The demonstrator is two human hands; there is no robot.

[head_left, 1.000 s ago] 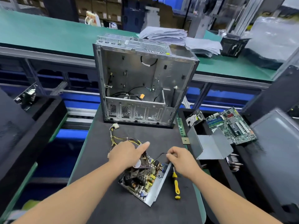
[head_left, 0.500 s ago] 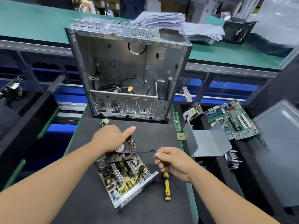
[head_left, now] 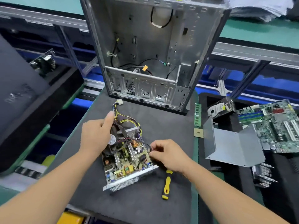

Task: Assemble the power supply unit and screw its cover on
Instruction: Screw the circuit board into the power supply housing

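On the dark mat, one open power supply: my left hand is gripping its fan side, my right hand pinching a black wire; one yellow screwdriver is lying beside, one empty computer case standing behind.

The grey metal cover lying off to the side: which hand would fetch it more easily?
Probably the right hand: the cover lies on its side of the open power supply. The left hand grips the unit's far side.

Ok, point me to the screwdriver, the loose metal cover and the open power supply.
screwdriver (head_left: 167, 185), head view, on its yellow and black handle.
metal cover (head_left: 234, 147), head view, on its flat grey panel.
power supply (head_left: 127, 165), head view, on its exposed circuit board.
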